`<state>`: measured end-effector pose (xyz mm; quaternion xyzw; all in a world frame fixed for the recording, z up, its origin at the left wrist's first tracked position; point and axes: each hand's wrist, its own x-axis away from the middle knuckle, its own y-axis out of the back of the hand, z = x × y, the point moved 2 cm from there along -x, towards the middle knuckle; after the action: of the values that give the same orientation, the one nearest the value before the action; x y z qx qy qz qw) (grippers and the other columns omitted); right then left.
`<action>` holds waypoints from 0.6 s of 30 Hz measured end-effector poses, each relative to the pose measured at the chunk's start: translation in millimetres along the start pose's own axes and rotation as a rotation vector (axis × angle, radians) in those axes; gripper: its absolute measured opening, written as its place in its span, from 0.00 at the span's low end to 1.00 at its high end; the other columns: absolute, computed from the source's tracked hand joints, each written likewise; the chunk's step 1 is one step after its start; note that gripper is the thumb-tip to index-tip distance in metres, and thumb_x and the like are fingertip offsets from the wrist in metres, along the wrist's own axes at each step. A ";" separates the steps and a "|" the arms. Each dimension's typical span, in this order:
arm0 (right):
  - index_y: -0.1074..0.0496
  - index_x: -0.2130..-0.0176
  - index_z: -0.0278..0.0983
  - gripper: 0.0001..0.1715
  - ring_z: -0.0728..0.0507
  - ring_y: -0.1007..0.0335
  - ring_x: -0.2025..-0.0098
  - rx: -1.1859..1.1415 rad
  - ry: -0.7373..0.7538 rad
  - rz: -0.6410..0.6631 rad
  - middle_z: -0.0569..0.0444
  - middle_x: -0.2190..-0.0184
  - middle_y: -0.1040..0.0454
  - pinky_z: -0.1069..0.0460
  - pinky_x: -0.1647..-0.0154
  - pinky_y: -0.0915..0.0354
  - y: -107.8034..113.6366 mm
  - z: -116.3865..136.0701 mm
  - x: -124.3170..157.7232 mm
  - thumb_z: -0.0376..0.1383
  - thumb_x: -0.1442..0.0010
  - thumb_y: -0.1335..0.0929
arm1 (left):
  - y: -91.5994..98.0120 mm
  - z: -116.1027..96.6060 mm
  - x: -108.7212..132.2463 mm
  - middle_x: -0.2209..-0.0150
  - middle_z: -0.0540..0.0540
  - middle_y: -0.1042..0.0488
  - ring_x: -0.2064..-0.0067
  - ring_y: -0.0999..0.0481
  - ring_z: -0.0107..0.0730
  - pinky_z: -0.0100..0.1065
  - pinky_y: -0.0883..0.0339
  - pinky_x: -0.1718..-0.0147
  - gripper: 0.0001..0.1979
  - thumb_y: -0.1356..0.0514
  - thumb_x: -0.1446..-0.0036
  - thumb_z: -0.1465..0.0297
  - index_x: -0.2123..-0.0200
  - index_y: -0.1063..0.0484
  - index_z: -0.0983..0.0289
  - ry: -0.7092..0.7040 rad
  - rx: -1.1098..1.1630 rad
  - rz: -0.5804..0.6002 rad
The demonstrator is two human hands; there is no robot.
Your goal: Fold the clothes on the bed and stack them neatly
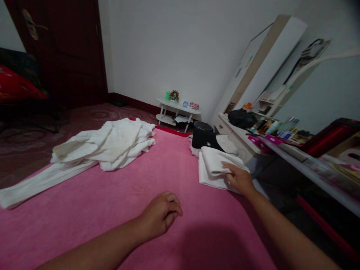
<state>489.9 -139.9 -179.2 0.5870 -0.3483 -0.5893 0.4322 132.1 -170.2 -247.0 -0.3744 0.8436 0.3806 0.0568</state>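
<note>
My right hand (240, 179) is on a folded white garment (215, 159) at the right side of the pink bedspread (171, 165). Its fingers grip the loose edge of the top fold. Just behind lies another folded piece, a black garment (201, 138) with a small white logo. My left hand (163, 212) hovers over or rests on the bedspread near the middle, fingers loosely curled and nothing visible in them. Over on the left is a crumpled white long-sleeved garment (112, 144), one sleeve (42, 183) stretched toward the near left.
A dressing table (239, 135) crowded with bottles and a black bag (242, 118) stands along the right. Beyond the bed is a small white table (180, 105) with ornaments. A dark red door (64, 48) and a red cushion (17, 86) are at left.
</note>
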 end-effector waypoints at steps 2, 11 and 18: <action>0.24 0.56 0.41 0.21 0.38 0.33 0.44 -0.076 0.121 0.140 0.54 0.42 0.32 0.45 0.45 0.38 -0.2 4.6 5.4 0.33 0.50 0.36 | -0.1 0.0 -0.2 0.64 0.53 0.27 0.60 0.30 0.32 0.33 0.38 0.60 0.12 0.43 0.51 0.82 0.67 0.25 0.62 -0.002 0.000 0.002; 0.23 0.59 0.41 0.19 0.40 0.26 0.59 -0.008 -0.316 0.066 0.52 0.63 0.21 0.49 0.58 0.35 1.1 -27.2 -36.5 0.46 0.41 0.38 | -1.1 -1.3 -3.3 0.65 0.52 0.28 0.60 0.30 0.32 0.34 0.39 0.59 0.12 0.43 0.51 0.82 0.67 0.25 0.62 0.001 -0.011 0.006; 0.36 0.40 0.42 0.43 0.28 0.40 0.42 0.142 -0.490 -0.012 0.37 0.39 0.41 0.34 0.49 0.40 -47.0 -35.9 -86.5 0.62 0.44 0.41 | 1.3 -0.9 -5.0 0.65 0.52 0.27 0.60 0.30 0.32 0.34 0.38 0.59 0.12 0.43 0.51 0.82 0.67 0.25 0.62 0.018 -0.001 0.002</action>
<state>515.4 -38.9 -191.0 0.4576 -0.4795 -0.6906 0.2893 135.0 -167.3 -243.7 -0.3770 0.8443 0.3777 0.0485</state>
